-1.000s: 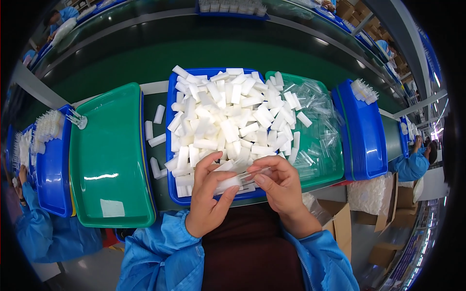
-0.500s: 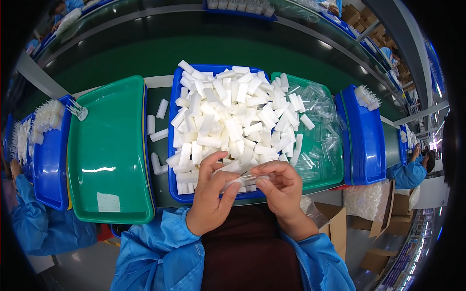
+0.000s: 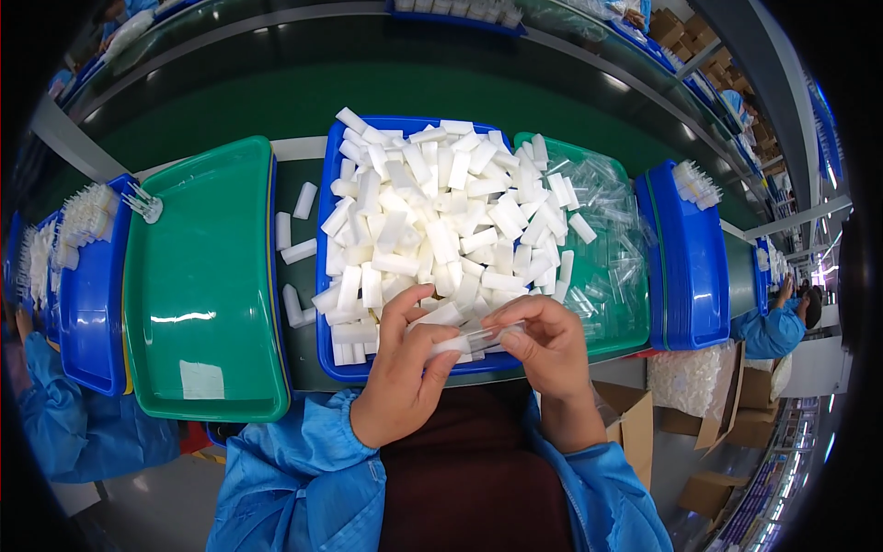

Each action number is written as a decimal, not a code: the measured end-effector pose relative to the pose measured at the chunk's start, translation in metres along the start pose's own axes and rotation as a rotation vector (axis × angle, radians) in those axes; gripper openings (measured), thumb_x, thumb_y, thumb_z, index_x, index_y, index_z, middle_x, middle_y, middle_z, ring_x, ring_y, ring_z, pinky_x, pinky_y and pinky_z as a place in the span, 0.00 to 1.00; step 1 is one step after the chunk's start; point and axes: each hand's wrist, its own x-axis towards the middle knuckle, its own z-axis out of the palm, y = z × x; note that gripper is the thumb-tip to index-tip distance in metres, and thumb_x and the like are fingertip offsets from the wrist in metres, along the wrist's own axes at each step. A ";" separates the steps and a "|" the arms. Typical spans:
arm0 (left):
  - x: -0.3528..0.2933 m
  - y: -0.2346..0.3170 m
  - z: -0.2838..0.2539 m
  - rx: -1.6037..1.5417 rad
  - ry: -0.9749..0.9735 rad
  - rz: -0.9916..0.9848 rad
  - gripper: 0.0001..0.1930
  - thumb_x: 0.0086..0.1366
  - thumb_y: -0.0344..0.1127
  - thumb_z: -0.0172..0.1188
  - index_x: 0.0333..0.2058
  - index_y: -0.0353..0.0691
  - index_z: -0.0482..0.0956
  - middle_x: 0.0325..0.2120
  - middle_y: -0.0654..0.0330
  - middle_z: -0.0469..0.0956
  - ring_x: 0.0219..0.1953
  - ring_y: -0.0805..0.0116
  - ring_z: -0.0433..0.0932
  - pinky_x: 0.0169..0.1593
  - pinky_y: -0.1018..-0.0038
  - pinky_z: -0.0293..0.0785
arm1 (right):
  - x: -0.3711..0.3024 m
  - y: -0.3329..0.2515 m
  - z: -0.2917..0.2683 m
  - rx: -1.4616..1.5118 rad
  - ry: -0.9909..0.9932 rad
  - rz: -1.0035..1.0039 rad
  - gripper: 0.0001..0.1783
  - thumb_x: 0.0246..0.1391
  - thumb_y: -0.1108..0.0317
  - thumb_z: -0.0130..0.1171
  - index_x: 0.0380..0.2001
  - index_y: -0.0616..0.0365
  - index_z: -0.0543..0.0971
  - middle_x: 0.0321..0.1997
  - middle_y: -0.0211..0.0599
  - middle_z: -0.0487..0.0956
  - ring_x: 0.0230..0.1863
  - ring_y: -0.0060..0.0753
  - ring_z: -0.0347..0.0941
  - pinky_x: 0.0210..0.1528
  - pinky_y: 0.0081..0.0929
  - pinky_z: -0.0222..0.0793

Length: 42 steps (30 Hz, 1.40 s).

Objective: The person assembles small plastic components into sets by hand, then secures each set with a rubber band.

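Observation:
Close to the front edge of the blue tray [image 3: 325, 267], my left hand [image 3: 397, 373] pinches a white foam block [image 3: 449, 347] between thumb and fingers. My right hand [image 3: 550, 354] grips a clear plastic tube [image 3: 492, 335] just to the right, its near end against the block. Whether the block sits inside the tube cannot be made out. A heap of similar white blocks [image 3: 441, 241] fills the tray behind my hands. More clear tubes [image 3: 602, 212] lie in the green tray [image 3: 635, 317] on the right, with some blocks spilled along its left side.
Left stands a large green tray [image 3: 207, 304] with a small white pronged piece [image 3: 144, 204] at its far left corner. Loose blocks [image 3: 296, 250] lie between the trays. Stacked blue trays [image 3: 694, 267] stand right. Cardboard boxes [image 3: 630, 428] sit below; co-workers are at both sides.
My right hand has shifted slightly right, away from the left hand, and more of the clear tube shows between them. My left hand stays nearly in place on the block.

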 end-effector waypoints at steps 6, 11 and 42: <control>0.000 0.000 0.001 0.031 -0.003 0.008 0.12 0.61 0.28 0.57 0.43 0.36 0.70 0.56 0.44 0.55 0.51 0.49 0.65 0.55 0.60 0.64 | -0.002 0.002 0.003 -0.108 0.062 0.002 0.10 0.49 0.75 0.63 0.37 0.62 0.78 0.39 0.38 0.80 0.44 0.28 0.74 0.49 0.25 0.65; -0.004 0.001 0.003 0.046 0.056 0.066 0.15 0.58 0.29 0.59 0.44 0.36 0.70 0.57 0.42 0.53 0.51 0.47 0.64 0.55 0.59 0.62 | -0.001 0.003 0.008 -0.014 0.038 -0.014 0.10 0.48 0.74 0.64 0.36 0.60 0.79 0.39 0.35 0.80 0.45 0.28 0.71 0.51 0.24 0.62; 0.003 -0.002 0.002 -0.329 -0.149 0.030 0.19 0.55 0.22 0.57 0.46 0.37 0.65 0.57 0.42 0.57 0.52 0.53 0.71 0.54 0.64 0.67 | -0.020 0.006 0.005 -0.682 -0.097 -0.537 0.09 0.40 0.66 0.70 0.28 0.45 0.82 0.36 0.22 0.79 0.50 0.37 0.71 0.46 0.32 0.52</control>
